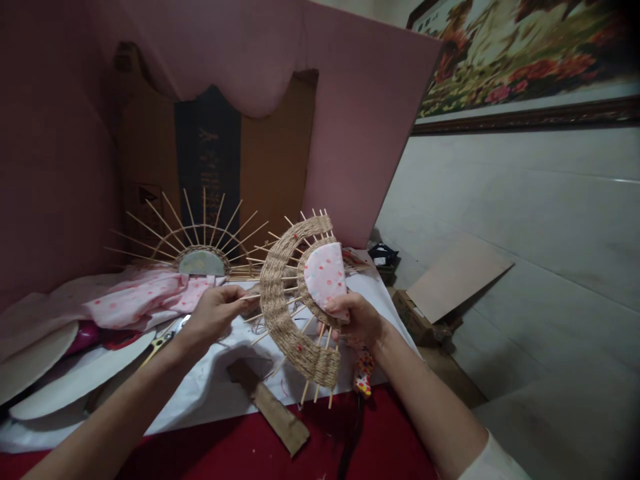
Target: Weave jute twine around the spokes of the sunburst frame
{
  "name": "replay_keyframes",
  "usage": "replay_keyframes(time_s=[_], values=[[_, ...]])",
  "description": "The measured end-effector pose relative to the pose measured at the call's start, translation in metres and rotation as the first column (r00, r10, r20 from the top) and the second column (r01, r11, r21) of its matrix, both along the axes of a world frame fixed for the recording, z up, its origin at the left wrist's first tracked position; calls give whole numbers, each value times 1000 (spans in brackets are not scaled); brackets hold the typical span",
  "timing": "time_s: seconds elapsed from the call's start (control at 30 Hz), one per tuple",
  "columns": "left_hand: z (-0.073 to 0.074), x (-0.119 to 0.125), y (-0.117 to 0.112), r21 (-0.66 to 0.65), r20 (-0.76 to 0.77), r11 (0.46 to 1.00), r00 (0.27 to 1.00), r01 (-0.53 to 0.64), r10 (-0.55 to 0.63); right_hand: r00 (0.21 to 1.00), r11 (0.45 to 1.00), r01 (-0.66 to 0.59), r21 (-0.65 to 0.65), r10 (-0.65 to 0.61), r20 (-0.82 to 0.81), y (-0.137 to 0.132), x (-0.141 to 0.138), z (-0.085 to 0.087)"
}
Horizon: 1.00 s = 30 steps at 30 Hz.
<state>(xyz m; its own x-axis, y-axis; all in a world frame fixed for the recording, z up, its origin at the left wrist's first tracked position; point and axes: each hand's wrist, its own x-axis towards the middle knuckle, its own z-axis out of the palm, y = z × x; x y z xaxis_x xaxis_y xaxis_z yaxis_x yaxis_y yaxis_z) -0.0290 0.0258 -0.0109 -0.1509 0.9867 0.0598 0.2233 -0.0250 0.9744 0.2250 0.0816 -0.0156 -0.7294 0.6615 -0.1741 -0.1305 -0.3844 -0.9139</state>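
Note:
A half-round woven fan [273, 287] of twisted straw cord on thin wooden sticks is held up in front of me. Its flat core [324, 270] is covered in pink dotted cloth. My right hand [361, 319] grips this core near its lower edge, thumb on the cloth and fingers behind. At the fan's left side, my left hand [217, 312] pinches the tip of a stick that sticks out past the woven band. Small red spots show on the band. Behind, a second half-round frame [203, 261] with bare radiating sticks stands upright.
Pink dotted cloth [145, 300] lies on the white-covered table [195, 393], near scissors [159, 343] and pale curved boards [83, 377]. A brown cardboard strip [275, 410] rests at the front edge. Pink panels stand behind; a cardboard sheet [460, 275] leans at the right wall.

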Motion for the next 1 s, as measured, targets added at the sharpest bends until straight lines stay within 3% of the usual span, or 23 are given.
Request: replay_keyframes(time_s=[0.23, 0.43, 0.73, 1.0], values=[[6, -2, -2, -153, 437, 972, 894, 178, -95, 1000, 1000, 22, 0, -22, -18, 0, 0, -3], [12, -3, -5, -189, 637, 938, 763, 292, -109, 997, 998, 67, 13, -67, -25, 0, -2, -2], [15, 1, -8, -158, 667, 940, 735, 303, -125, 995, 995, 97, -2, -97, -39, 2, -3, -8], [13, 0, -11, -98, 517, 955, 834, 279, -190, 993, 994, 110, 15, -109, -50, 4, -4, -10]])
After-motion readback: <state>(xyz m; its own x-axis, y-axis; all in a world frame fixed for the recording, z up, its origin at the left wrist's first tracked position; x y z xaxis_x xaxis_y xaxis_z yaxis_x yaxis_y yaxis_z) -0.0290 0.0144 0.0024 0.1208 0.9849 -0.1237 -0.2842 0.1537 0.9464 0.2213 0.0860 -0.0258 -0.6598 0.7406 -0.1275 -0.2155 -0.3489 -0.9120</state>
